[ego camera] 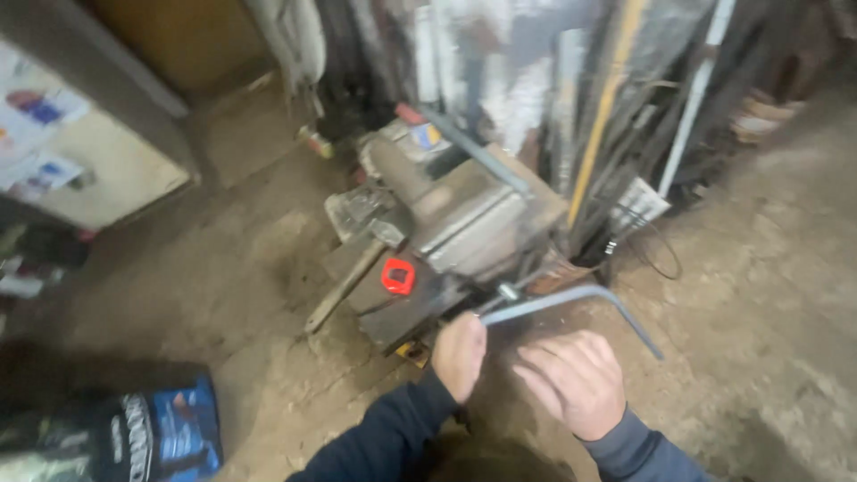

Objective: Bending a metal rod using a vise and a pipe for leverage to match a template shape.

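Down at six o'clock, closest to us, are our two dark sleeves (pixel 384 442), with both hands just above them.

Biggest thing in front is the heavy metal bench vise (pixel 464 214), sitting on a dark block at dead centre, its long side running toward one o'clock. Behind it, from twelve to two o'clock, a whole thicket of leaning rods and pipes (pixel 616 107) walls that side off, so no room to swing anything back there. Dirt floor (pixel 768 295) at three o'clock is open, and so is the patch at nine o'clock, until you hit the pale cabinet (pixel 98 170) at ten.

A blue and black bag (pixel 152 428) sits low at eight o'clock, well apart from us. A hammer (pixel 357 259) leans on the vise's left side, handle pointing down toward seven o'clock, and a small red piece (pixel 398 276) lies just beside it on the block.

Our left hand (pixel 460 353) is closed in a fist around the near end of a bent grey metal bar (pixel 571 299), which runs right from the vise's front corner and hooks down toward four o'clock. Our right hand (pixel 571 379) hovers just under that bar, fingers loosely curled and holding nothing; whether it touches the bar, we can't tell.
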